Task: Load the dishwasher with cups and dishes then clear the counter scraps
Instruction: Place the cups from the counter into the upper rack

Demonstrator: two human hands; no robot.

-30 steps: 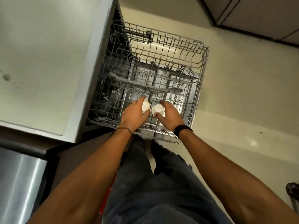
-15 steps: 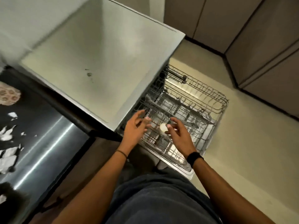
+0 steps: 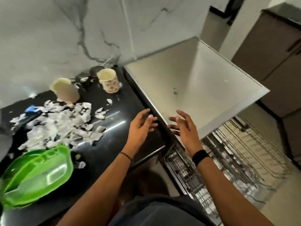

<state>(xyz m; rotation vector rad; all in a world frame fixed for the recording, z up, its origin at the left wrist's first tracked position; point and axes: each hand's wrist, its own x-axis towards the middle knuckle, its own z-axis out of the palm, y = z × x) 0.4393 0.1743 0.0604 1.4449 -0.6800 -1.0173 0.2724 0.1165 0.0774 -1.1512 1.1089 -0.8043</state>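
Hovering at the counter (image 3: pixel 114 136) edge, your left hand (image 3: pixel 141 126) and right hand (image 3: pixel 184 128) are spread, holding nothing; floral mug (image 3: pixel 108 80) at eleven o'clock, scraps (image 3: pixel 57 124) at nine.

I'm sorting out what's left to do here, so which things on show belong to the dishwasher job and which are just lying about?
Job: floral cup, plain cup, green plate, paper scraps, dishwasher rack.
Lying about: blue object in the scraps; small dark vessels by the wall, too blurred to identify.

Left hand (image 3: pixel 140 128), right hand (image 3: pixel 184 128), fingers spread
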